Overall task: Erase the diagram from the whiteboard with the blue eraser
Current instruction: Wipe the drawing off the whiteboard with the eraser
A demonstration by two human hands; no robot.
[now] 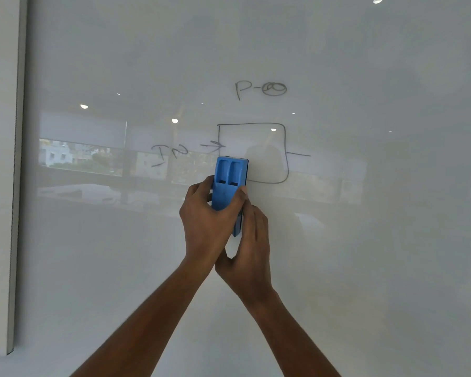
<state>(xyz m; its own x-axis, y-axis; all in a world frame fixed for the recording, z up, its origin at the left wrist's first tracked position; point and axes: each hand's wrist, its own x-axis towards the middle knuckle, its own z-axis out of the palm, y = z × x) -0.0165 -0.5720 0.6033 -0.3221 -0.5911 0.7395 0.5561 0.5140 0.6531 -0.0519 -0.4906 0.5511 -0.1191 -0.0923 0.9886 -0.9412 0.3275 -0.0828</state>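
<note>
the left hand [207, 224] is gripping the blue eraser [230, 172] on the diagram [252, 123]'s lower left corner, the right hand [252, 248]'s grip unclear beside it; wiping is seemingly just beginning, calling for pressed sweeps upward.

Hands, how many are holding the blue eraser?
2. The left hand grips the blue eraser from its left side; the right hand holds its lower right edge.
</note>
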